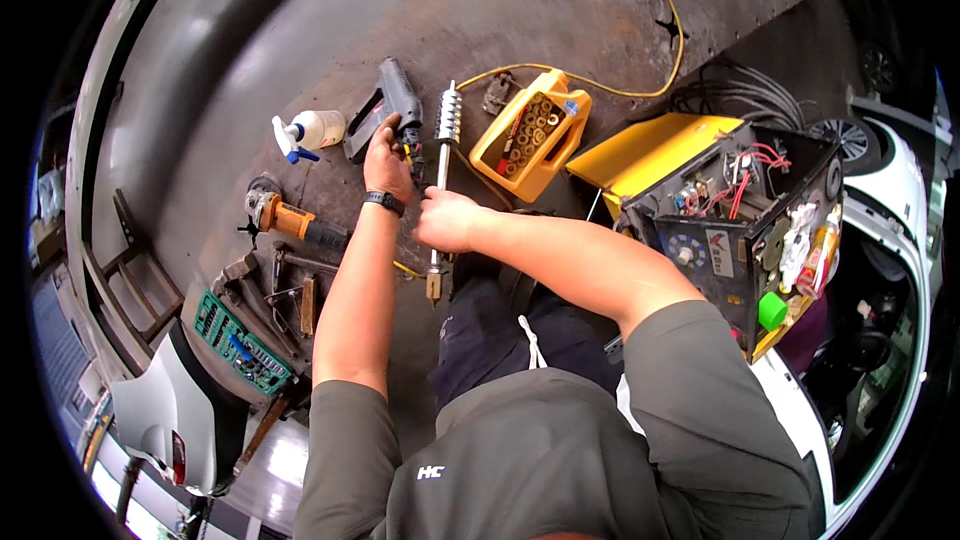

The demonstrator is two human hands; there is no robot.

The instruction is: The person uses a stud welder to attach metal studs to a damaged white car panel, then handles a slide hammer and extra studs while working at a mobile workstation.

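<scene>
My left hand (388, 165), with a black watch on its wrist, is closed around the lower end of a black and grey gun-shaped tool (400, 90). My right hand (446, 220) is closed just beside it, fingertips near the tool's dark front end; what it grips is hidden. A metal rod with a coiled spring (450, 118) at its far end runs beneath my right hand. Its brass-coloured near end (434, 285) shows below that hand.
A cut-open yellow jug (480, 155) holds several brass-coloured rings. Left lie a spray bottle (320, 129), an orange angle grinder (290, 220), hand tools and a green tool tray (215, 325). An open yellow-and-black machine (725, 285) with exposed wires stands right. A yellow cable (620, 92) crosses the metal surface.
</scene>
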